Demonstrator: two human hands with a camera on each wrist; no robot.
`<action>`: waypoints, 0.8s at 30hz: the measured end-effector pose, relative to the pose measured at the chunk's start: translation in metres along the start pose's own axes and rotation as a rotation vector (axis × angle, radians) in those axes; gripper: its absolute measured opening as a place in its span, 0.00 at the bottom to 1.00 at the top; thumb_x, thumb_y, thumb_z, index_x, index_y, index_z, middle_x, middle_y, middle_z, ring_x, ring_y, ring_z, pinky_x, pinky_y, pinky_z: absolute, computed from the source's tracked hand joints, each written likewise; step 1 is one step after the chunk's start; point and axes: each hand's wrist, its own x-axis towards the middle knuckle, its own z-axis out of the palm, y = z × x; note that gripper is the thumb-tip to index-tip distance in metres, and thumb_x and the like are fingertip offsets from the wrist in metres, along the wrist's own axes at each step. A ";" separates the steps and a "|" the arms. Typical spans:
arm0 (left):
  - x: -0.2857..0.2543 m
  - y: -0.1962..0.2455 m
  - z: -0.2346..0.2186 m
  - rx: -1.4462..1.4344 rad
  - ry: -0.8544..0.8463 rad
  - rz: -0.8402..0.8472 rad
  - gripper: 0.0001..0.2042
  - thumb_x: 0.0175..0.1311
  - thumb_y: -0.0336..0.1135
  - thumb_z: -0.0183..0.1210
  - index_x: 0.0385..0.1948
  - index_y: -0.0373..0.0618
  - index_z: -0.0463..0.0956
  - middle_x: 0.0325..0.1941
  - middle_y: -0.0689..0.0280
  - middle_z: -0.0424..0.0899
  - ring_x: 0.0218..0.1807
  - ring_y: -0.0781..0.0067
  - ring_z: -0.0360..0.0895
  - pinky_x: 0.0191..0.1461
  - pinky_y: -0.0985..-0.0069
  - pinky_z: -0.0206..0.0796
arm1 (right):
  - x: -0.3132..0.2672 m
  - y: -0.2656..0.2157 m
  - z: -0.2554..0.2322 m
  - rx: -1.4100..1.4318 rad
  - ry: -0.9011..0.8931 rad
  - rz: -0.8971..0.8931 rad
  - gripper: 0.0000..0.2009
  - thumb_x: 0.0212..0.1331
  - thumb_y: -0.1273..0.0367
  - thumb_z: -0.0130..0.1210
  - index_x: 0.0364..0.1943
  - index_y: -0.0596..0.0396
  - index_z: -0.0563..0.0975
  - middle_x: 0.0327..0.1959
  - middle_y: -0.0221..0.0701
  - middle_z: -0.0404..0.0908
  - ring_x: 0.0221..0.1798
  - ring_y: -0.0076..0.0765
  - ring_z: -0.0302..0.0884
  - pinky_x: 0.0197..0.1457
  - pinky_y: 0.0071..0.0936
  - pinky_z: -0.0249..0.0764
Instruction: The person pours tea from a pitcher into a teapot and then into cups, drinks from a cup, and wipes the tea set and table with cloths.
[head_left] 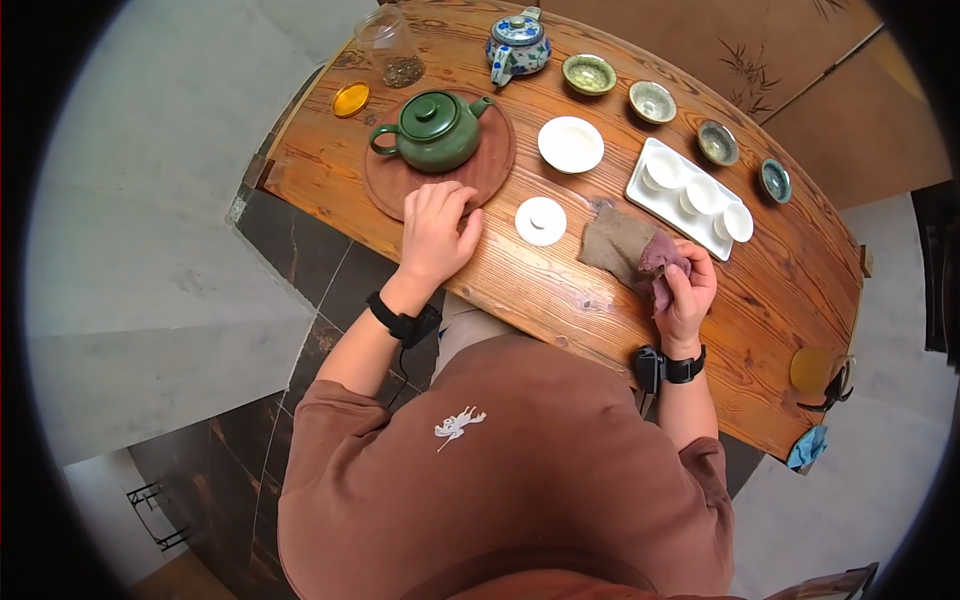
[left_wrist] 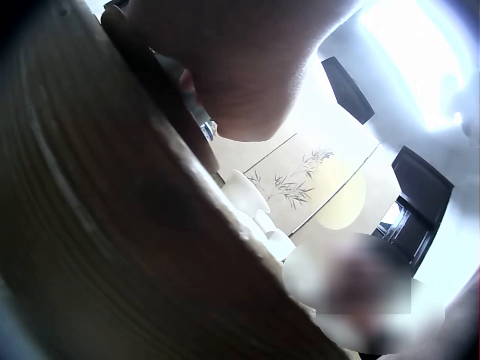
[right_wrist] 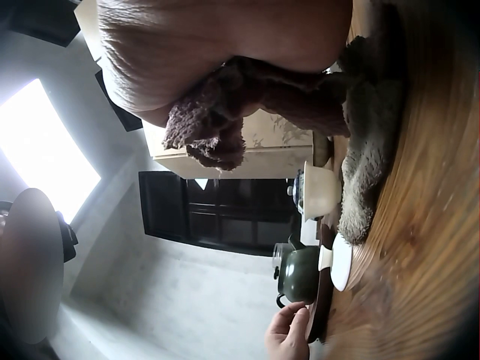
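Note:
My right hand (head_left: 690, 295) pinches a fuzzy cloth (head_left: 612, 243) between thumb and fingers. The gripped part is purple and bunched up; the grey-brown part lies on the wooden table. In the right wrist view the purple part (right_wrist: 300, 105) hangs below the palm. My left hand (head_left: 437, 232) rests with loosely bent fingers at the near edge of a round wooden board (head_left: 385, 190), holding nothing. On that board stands a green teapot (head_left: 440, 150), just beyond the left fingertips. Between the hands are a white knobbed lid (head_left: 540, 232) and a white bowl (head_left: 571, 145).
Right of the bowl, a white tray (head_left: 640, 190) bears three white cups. Several glazed cups line the far edge beside a blue-and-white teapot (head_left: 520, 55). A clear jar (head_left: 388, 45) and yellow lid (head_left: 351, 99) stand far left; a glass pitcher (head_left: 812, 372) stands right.

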 end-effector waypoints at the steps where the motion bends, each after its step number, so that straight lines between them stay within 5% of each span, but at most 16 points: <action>1: 0.004 0.006 0.002 -0.005 -0.008 0.008 0.17 0.59 0.32 0.67 0.51 0.42 0.80 0.51 0.61 0.82 0.54 0.56 0.77 0.61 0.61 0.64 | -0.001 0.000 0.001 -0.001 -0.007 0.008 0.11 0.64 0.79 0.57 0.50 0.59 0.77 0.53 0.35 0.79 0.31 0.18 0.74 0.29 0.13 0.70; 7: 0.023 0.021 0.021 0.006 -0.164 -0.042 0.30 0.65 0.42 0.67 0.67 0.41 0.73 0.58 0.59 0.79 0.58 0.56 0.73 0.64 0.59 0.63 | -0.003 0.000 -0.001 0.002 -0.003 0.012 0.11 0.64 0.79 0.59 0.49 0.59 0.77 0.52 0.34 0.80 0.29 0.17 0.74 0.26 0.13 0.69; 13: 0.030 0.019 0.033 0.204 -0.308 -0.026 0.31 0.69 0.50 0.62 0.69 0.42 0.72 0.59 0.60 0.76 0.57 0.55 0.70 0.62 0.59 0.62 | -0.002 0.000 -0.001 -0.031 0.003 -0.007 0.10 0.64 0.79 0.58 0.49 0.60 0.78 0.52 0.34 0.80 0.32 0.18 0.75 0.29 0.13 0.72; 24: 0.029 0.020 0.030 0.134 -0.312 -0.067 0.30 0.69 0.48 0.62 0.69 0.42 0.73 0.62 0.58 0.75 0.61 0.54 0.69 0.64 0.57 0.61 | -0.002 -0.001 -0.001 -0.019 -0.002 -0.003 0.10 0.64 0.80 0.57 0.49 0.60 0.78 0.51 0.33 0.80 0.33 0.18 0.75 0.29 0.12 0.71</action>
